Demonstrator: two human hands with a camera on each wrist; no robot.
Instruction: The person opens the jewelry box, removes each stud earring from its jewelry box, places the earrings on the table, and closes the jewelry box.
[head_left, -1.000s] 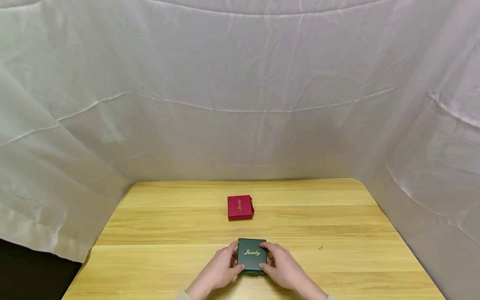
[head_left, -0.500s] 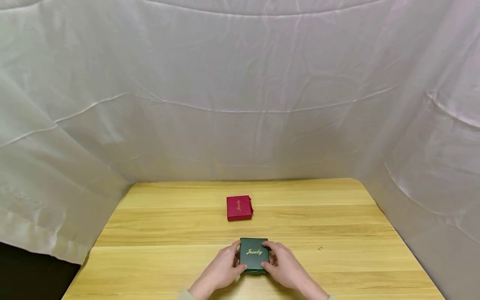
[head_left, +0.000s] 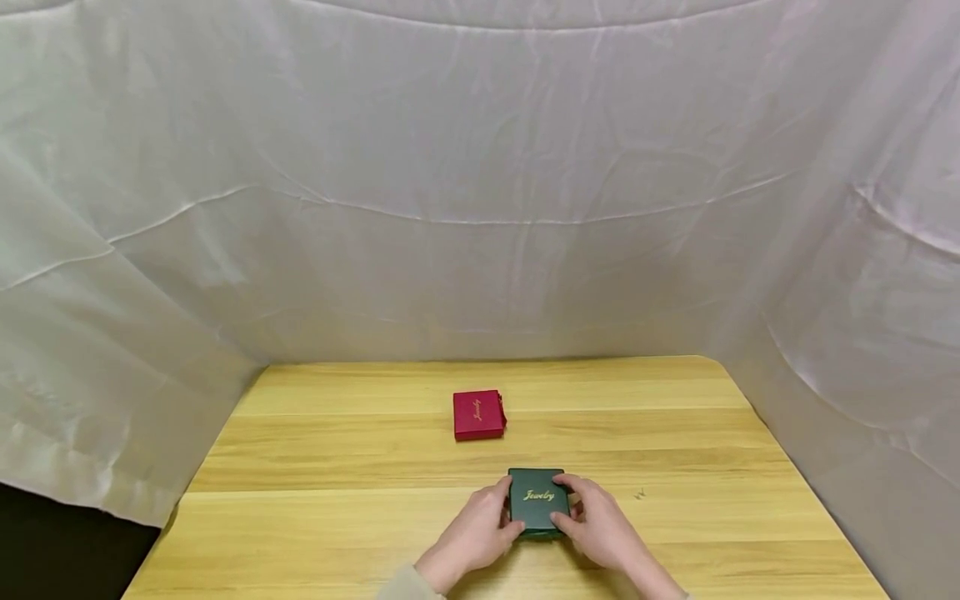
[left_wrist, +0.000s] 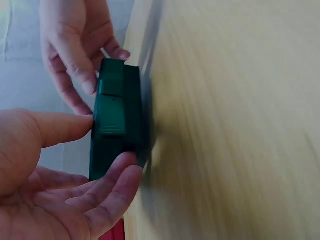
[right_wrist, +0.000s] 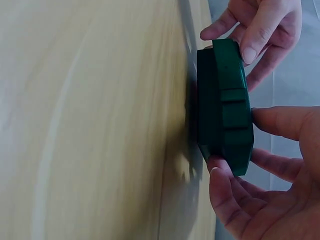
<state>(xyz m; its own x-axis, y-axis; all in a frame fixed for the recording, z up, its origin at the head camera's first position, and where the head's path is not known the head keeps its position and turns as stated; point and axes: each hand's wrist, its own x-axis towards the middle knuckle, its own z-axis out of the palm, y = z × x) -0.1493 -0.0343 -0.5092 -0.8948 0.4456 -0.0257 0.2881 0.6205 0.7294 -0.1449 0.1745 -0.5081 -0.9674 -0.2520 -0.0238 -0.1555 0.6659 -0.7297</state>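
Both hands hold a dark green jewelry box (head_left: 538,504) with gold "Jewelry" lettering on its lid, at the near part of the table. My left hand (head_left: 476,525) grips its left side, thumb on the near edge of the lid. On the opposite side, my right hand (head_left: 600,521) grips it with thumb and fingers. The left wrist view shows the green box (left_wrist: 112,122) with a ribbon along its side and fingertips under it. In the right wrist view, a narrow gap seems to separate the green box (right_wrist: 225,105) from the tabletop. The lid is down.
A red jewelry box (head_left: 478,415) with a ribbon at its right side lies farther back on the wooden table (head_left: 337,450). Pale curtains (head_left: 480,275) hang behind the table and along both sides. A small dark mark (head_left: 640,494) shows on the tabletop to the right.
Both hands have shifted right and slightly away from the person, carrying the green jewelry box with them. The red box has stayed in place.
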